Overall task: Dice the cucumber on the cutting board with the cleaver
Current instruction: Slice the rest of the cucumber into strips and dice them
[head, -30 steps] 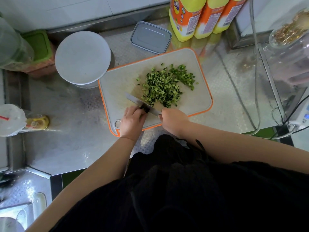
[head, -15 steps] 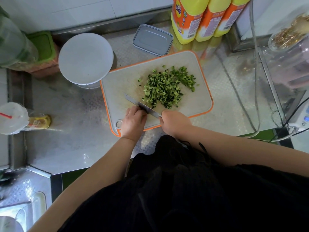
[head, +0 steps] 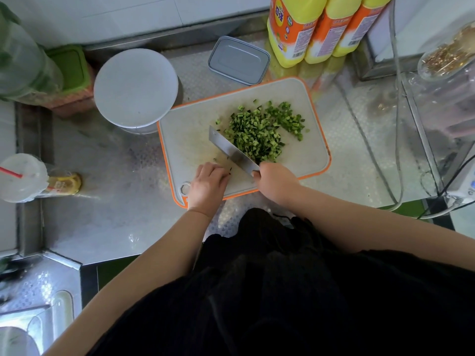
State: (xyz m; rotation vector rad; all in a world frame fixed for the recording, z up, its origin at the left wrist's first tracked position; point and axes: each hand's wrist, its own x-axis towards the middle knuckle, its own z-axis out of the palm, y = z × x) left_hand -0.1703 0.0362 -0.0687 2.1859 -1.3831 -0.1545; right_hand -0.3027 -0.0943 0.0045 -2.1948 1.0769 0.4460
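Note:
A white cutting board (head: 311, 155) with an orange rim lies on the steel counter. A heap of small green cucumber dice (head: 259, 129) covers its middle. My right hand (head: 276, 182) grips the handle of the cleaver (head: 230, 149), whose blade is tilted and lies against the near left side of the heap. My left hand (head: 208, 183) rests on the board's near left part, fingers curled, just left of the blade. I see nothing held in it. A few stray bits lie near its fingertips.
A round white lid or bowl (head: 136, 88) touches the board's far left corner. A grey lidded box (head: 239, 60) and three yellow bottles (head: 318, 27) stand behind the board. A plastic cup with a straw (head: 23, 176) sits far left. Cables (head: 397, 129) hang at the right.
The cleaver blade has swung up and away from me, from lying low near the board's front to leaning against the heap. My left hand has come off the blade's spine.

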